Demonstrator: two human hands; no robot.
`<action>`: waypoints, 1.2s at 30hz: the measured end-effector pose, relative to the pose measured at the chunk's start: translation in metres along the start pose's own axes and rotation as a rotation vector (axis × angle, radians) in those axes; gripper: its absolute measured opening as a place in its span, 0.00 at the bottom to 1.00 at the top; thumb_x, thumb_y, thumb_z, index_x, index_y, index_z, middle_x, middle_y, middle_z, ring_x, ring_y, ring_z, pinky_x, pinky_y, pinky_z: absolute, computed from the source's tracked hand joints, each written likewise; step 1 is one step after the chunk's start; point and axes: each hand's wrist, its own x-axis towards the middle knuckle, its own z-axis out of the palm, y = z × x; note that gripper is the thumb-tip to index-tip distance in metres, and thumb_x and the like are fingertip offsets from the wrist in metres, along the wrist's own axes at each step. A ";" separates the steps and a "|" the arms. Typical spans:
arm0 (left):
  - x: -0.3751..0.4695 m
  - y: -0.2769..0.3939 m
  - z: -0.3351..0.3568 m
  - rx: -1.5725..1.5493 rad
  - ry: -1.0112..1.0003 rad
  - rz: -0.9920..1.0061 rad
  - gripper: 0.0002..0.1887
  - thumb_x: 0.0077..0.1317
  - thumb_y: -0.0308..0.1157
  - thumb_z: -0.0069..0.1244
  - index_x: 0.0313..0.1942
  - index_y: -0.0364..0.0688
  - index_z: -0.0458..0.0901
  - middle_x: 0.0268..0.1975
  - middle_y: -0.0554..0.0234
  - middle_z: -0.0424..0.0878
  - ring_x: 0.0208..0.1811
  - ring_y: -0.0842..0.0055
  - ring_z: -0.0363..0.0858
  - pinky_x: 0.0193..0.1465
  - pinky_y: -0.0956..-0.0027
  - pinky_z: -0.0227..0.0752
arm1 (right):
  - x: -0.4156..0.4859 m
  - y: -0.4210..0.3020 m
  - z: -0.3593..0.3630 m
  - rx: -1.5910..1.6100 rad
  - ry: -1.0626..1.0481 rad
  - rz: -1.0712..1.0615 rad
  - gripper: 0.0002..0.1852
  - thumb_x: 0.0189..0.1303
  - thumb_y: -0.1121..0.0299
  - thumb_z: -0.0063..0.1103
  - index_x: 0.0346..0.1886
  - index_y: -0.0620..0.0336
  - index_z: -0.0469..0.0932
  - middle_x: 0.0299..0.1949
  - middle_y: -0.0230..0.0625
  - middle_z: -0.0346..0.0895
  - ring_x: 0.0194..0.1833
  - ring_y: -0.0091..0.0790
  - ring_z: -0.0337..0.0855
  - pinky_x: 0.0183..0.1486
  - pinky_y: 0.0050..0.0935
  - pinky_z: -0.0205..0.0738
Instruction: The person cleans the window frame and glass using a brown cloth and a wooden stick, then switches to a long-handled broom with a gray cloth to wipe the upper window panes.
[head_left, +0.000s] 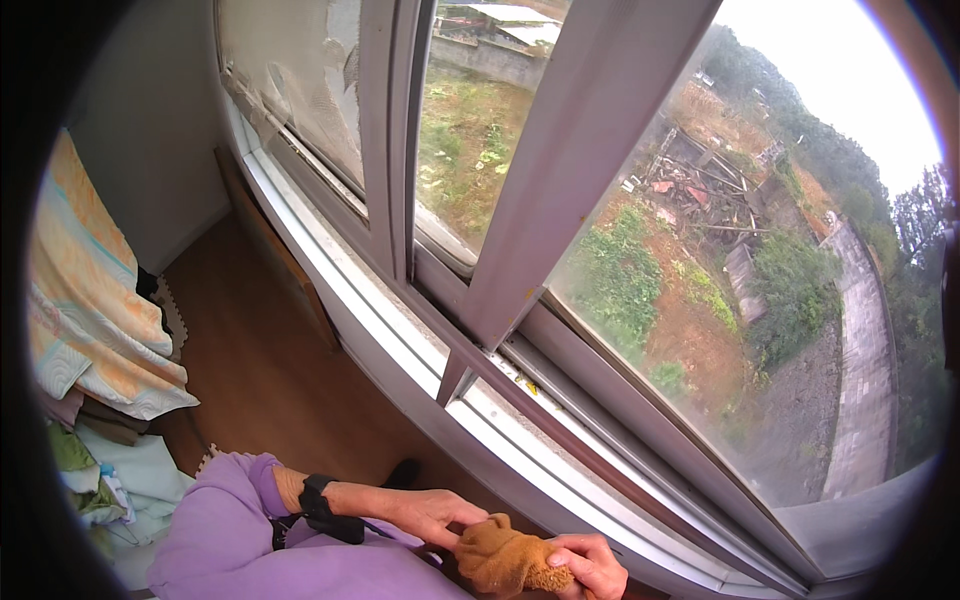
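A bunched brown terry cloth (501, 553) is gripped between my two hands at the bottom of the view. My left hand (433, 516), with a black strap on the wrist, pinches the cloth's left side. On the other side my right hand (589, 564) clasps it, thumb on top. Both hands are low, on the room side of the white window sill (600, 517). Beyond the sill stand sliding window panes in pale frames (555, 187). Small yellow bits (532, 388) lie in the window track.
A patterned orange and white cloth (105, 300) hangs at the left. Below it is a heap of pale and green fabric (127, 480). A wooden board (277, 255) stands against the wall under the window, above a brown floor (300, 397).
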 end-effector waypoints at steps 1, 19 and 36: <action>-0.010 -0.001 -0.003 0.040 0.026 -0.022 0.14 0.63 0.39 0.51 0.36 0.35 0.74 0.33 0.62 0.75 0.31 0.78 0.73 0.36 0.72 0.66 | -0.001 0.002 0.001 -0.152 0.031 -0.012 0.12 0.53 0.80 0.61 0.42 0.62 0.78 0.40 0.42 0.76 0.38 0.37 0.78 0.41 0.27 0.72; -0.093 0.008 -0.041 -0.242 0.224 -0.386 0.18 0.63 0.35 0.54 0.52 0.41 0.73 0.33 0.73 0.78 0.33 0.89 0.73 0.36 0.82 0.67 | 0.019 -0.004 0.000 0.521 0.126 -0.214 0.21 0.52 0.60 0.67 0.15 0.64 0.70 0.14 0.36 0.69 0.14 0.29 0.65 0.18 0.27 0.54; -0.083 -0.020 0.052 -0.250 0.638 -0.493 0.17 0.63 0.40 0.54 0.47 0.39 0.79 0.42 0.67 0.80 0.43 0.83 0.75 0.48 0.76 0.68 | 0.049 0.043 -0.052 0.805 -0.417 -0.312 0.14 0.53 0.66 0.64 0.20 0.66 0.74 0.17 0.41 0.72 0.14 0.31 0.66 0.18 0.30 0.52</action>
